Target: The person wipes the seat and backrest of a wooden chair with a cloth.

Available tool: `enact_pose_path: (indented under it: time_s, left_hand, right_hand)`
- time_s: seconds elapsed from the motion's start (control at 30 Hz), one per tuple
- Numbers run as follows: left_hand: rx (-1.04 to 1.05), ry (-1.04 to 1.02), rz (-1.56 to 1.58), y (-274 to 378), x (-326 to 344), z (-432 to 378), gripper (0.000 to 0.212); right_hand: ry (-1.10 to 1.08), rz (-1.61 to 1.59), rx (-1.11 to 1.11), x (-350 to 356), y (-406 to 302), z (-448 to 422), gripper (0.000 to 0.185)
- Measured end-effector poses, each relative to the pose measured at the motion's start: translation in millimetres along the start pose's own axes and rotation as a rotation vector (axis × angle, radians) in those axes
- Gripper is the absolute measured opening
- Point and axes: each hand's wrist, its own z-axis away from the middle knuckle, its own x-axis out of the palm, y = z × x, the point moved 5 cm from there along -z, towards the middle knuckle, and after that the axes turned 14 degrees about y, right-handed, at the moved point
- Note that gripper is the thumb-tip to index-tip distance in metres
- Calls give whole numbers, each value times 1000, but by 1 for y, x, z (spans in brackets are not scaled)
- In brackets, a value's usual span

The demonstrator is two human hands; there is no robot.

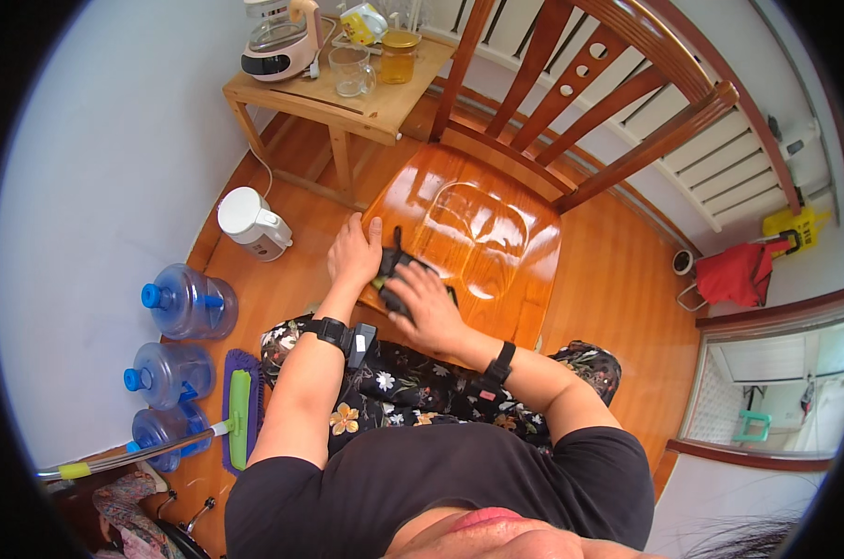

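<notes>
A glossy wooden chair [516, 272] stands before me, its slatted back on the far side. On the near left part of its seat lies a small black fabric item [394, 262] with a loop and greenish edges; its exact kind is unclear. My right hand [425, 300] rests on it, palm down with fingers spread, slightly blurred. My left hand [355, 255] is at the left edge of the seat beside the black item, thumb raised. Whether its fingers grip the seat edge is hidden.
A wooden side table [373, 115] at the upper left bears a coffee maker [279, 42], a glass mug [352, 72] and a honey-coloured jar [399, 57]. On the floor at left are a white electric kettle [254, 223], several blue water bottles [191, 300] and a mop [240, 419].
</notes>
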Motion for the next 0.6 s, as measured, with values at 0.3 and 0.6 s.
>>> enact_pose_path:
  time_s: [0.3,0.6]
  left_hand:
    - [18,8,23,-1,-2,0,61]
    - [29,-3,-41,4,-3,-1,61]
  right_hand:
    - [264,84,27,5,91,-104,53]
    - [440,414,367,7,196,-171,61]
